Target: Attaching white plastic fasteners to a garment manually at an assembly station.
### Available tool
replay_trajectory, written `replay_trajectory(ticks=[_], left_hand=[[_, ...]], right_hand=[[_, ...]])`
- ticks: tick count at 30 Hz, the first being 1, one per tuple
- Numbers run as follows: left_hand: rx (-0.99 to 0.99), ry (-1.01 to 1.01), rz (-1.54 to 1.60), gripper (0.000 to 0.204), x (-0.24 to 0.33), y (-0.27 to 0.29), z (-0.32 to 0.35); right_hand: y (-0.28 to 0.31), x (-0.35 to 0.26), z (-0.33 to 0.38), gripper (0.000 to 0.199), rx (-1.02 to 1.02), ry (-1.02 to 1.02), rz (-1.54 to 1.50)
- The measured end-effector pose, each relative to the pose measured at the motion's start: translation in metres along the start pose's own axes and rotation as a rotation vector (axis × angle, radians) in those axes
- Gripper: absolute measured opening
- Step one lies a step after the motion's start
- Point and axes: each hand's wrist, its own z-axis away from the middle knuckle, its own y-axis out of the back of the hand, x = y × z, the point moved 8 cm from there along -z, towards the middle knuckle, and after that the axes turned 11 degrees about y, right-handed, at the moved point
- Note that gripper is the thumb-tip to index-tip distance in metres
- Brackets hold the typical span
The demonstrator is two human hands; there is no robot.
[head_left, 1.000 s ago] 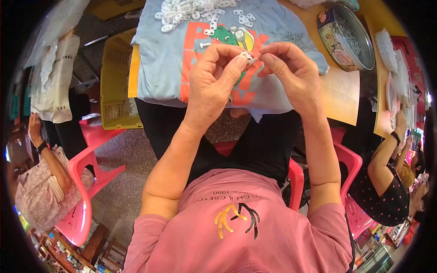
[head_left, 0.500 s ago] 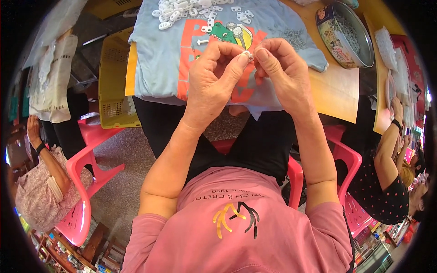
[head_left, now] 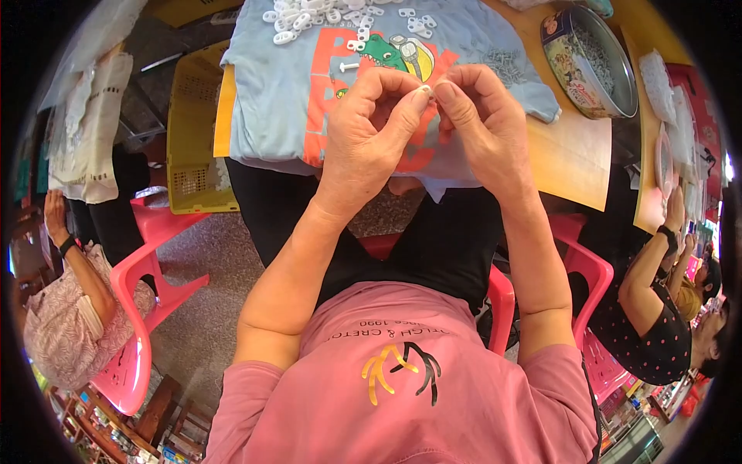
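My left hand [head_left: 373, 131] and my right hand [head_left: 483, 116] meet over the near part of a light blue shirt [head_left: 267, 116] spread on the table. Both are closed in a pinch at a small white plastic piece [head_left: 426, 89], mostly hidden by the thumbs and fingertips. Past my hands lies a heap of white plastic pieces [head_left: 297, 17] with holes in them. A few similar ones [head_left: 421, 27] are set apart to its right. One white pin-like part [head_left: 349, 67] rests beside the printed green dinosaur. Small metal screws [head_left: 506, 66] are scattered on the cloth to the right.
A round tin [head_left: 572, 73] full of metal screws stands tilted-looking at the table's right. To the left is a yellow plastic crate [head_left: 182, 147]. Pink chairs [head_left: 139, 309] flank me, and people sit at work on both sides.
The white piece shows less between my fingertips now, and my hands have shifted very slightly. The person on the right has moved an arm.
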Motion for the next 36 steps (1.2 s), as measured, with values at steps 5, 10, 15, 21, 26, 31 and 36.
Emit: replay_trajectory(ticks=[5,10,15,21,26,31,36], left_hand=[[-0.007,-0.004,-0.018,0.01,0.0,0.0,0.0],[-0.012,0.001,0.004,0.009,-0.002,-0.001,0.0],[0.006,0.001,-0.003,0.01,-0.001,0.0,0.0],[-0.016,0.025,0.001,0.011,-0.004,0.0,0.0],[0.037,-0.017,0.005,0.011,-0.001,0.001,0.001],[0.044,0.009,0.015,0.011,-0.004,0.005,0.0],[-0.004,-0.029,-0.039,0.011,0.0,-0.001,-0.001]], right_hand=[[0.002,0.001,0.001,0.019,0.011,-0.022,0.021],[0.002,0.003,0.002,0.02,0.016,-0.066,-0.04],[0.0,0.002,0.001,0.02,0.008,-0.04,-0.014],[-0.002,-0.007,0.001,0.015,0.041,0.086,0.098],[-0.008,-0.007,0.003,0.013,0.108,0.145,0.119],[-0.012,-0.006,0.0,0.013,0.106,0.151,0.099],[-0.01,-0.012,0.001,0.015,0.125,0.085,-0.039]])
